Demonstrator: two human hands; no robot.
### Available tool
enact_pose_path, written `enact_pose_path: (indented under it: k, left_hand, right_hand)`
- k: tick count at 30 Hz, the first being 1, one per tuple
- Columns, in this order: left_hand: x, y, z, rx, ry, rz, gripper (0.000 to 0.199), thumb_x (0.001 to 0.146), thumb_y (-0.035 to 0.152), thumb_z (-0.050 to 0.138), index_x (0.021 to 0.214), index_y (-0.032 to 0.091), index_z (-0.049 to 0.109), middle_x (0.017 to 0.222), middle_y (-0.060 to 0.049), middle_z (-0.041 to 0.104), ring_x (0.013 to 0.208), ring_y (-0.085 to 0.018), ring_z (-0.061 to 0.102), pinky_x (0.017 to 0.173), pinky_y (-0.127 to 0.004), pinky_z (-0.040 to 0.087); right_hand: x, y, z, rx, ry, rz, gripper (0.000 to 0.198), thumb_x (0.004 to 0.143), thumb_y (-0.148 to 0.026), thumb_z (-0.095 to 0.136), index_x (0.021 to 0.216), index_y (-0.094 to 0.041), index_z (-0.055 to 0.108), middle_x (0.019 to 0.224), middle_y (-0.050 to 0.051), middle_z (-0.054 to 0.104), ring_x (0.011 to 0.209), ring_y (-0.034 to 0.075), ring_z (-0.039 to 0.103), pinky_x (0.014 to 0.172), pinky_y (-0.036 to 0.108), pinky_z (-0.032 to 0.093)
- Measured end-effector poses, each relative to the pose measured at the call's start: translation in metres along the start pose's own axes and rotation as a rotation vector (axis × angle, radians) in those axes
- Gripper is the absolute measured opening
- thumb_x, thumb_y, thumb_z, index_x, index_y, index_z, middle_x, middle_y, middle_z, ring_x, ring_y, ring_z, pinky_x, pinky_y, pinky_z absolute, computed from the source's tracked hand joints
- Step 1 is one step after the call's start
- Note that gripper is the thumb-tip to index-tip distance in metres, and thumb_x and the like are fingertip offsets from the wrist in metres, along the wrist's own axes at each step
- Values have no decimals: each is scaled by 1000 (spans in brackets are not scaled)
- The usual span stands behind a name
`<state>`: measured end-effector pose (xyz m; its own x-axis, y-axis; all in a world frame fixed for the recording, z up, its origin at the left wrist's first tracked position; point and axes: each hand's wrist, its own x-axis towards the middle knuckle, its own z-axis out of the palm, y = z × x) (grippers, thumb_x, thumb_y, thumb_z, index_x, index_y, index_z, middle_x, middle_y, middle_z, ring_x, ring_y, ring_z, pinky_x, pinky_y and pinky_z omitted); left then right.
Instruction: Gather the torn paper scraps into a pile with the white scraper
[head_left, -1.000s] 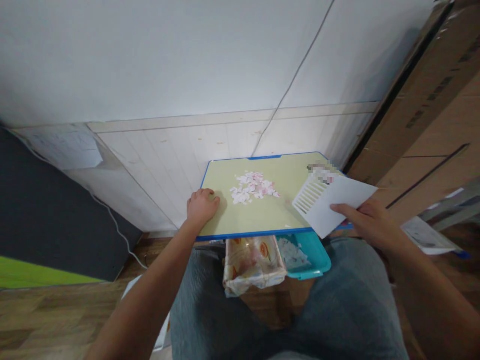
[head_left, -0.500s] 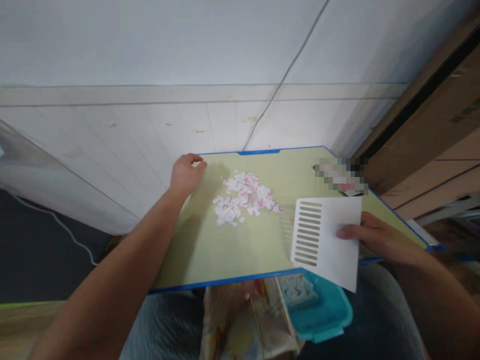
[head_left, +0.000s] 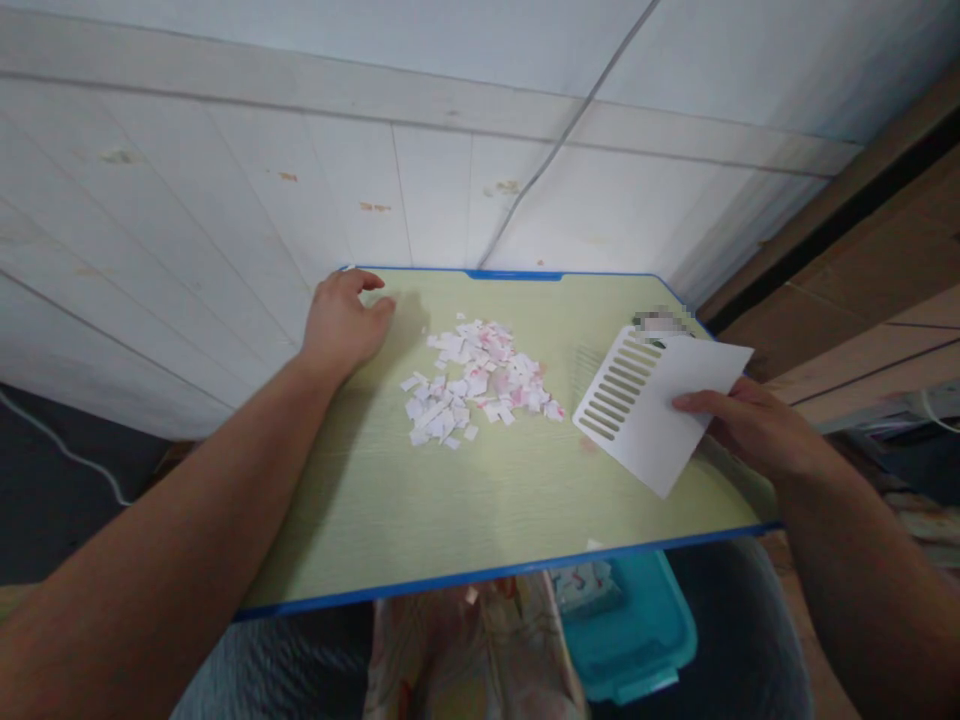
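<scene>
My right hand (head_left: 765,425) grips a flat white slotted sheet (head_left: 667,415) by its right edge, the thumb lying on top. A row of long slots runs along the sheet's left end, which is tilted over the right part of a pale yellow-green table (head_left: 420,520). Small paper scraps (head_left: 487,375), white with pink patches, lie in a loose pile at the table's middle. Left of this pile, by the far left corner, is my left hand (head_left: 347,315). It holds nothing, and its thumb and bent fingers are apart.
A pixelated object (head_left: 660,322) lies at the far right of the table, partly behind the sheet. Below the near edge are a teal plastic container (head_left: 637,640) with a packet (head_left: 585,585) and a patterned bag (head_left: 472,650). White wall panels (head_left: 435,200) stand behind.
My right hand has turned the slotted sheet and moved it farther over the table. My left hand has shifted left, its thumb and fingers more spread. The view has tilted down.
</scene>
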<state>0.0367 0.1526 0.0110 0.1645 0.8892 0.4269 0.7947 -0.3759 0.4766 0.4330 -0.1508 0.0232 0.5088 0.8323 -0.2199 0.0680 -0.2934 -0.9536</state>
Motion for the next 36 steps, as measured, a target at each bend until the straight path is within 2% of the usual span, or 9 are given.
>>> enact_pose_path:
  k: [4, 10, 13, 16, 21, 27, 31, 36]
  left_hand:
    - [-4, 3, -5, 12, -19, -27, 23, 101, 23, 65, 121, 13, 69, 136, -13, 73, 139, -33, 65, 128, -51, 46]
    - [-1, -5, -1, -41, -3, -33, 16, 95, 22, 65, 111, 21, 68, 130, -8, 76, 135, -31, 65, 126, -48, 47]
    - [-2, -3, 0, -36, 15, -26, 16, 95, 23, 67, 111, 24, 69, 133, -8, 78, 130, -27, 66, 125, -43, 48]
    - [-3, 2, -1, -42, 10, -43, 19, 95, 21, 68, 114, 24, 70, 136, -8, 77, 128, -24, 64, 125, -40, 46]
    - [-4, 8, -2, -62, -10, -94, 21, 96, 16, 68, 116, 23, 69, 138, -8, 75, 126, -23, 62, 124, -40, 44]
    - [-3, 5, 1, -109, -1, -103, 16, 99, 12, 69, 109, 24, 64, 135, -8, 74, 124, -23, 59, 124, -42, 43]
    - [-2, 4, 2, -111, -8, -94, 14, 101, 13, 70, 108, 23, 64, 135, -9, 74, 124, -23, 59, 126, -41, 43]
    - [-4, 4, 1, -102, 1, -95, 14, 100, 13, 71, 108, 23, 66, 135, -8, 75, 122, -21, 60, 126, -40, 45]
  right_hand:
    - [1, -6, 5, -62, -145, -23, 42, 65, -32, 92, 104, -21, 84, 113, 13, 90, 107, 36, 84, 93, 39, 67]
    - [-15, -13, 25, -118, -253, -74, 34, 69, -41, 97, 94, -23, 83, 114, 10, 90, 107, 35, 84, 99, 43, 66]
    - [-17, -17, 34, -141, -289, -153, 38, 68, -44, 100, 97, -25, 86, 117, 7, 90, 114, 37, 82, 110, 48, 62]
    - [-13, -23, 43, -171, -344, -173, 39, 69, -43, 101, 103, -26, 88, 121, 7, 90, 119, 38, 81, 117, 53, 59]
    - [-8, -34, 57, -204, -422, -227, 33, 73, -38, 99, 102, -24, 90, 117, 8, 90, 119, 37, 82, 117, 54, 60]
    - [-12, -40, 68, -228, -508, -292, 28, 83, -33, 94, 109, -22, 91, 117, 8, 90, 114, 34, 84, 106, 49, 66]
    - [-13, -42, 75, -247, -543, -296, 32, 80, -37, 96, 109, -24, 90, 114, 6, 90, 114, 36, 84, 106, 52, 67]
    - [-17, -54, 91, -258, -716, -290, 26, 84, -34, 93, 108, -24, 90, 117, 7, 90, 115, 36, 84, 107, 50, 66]
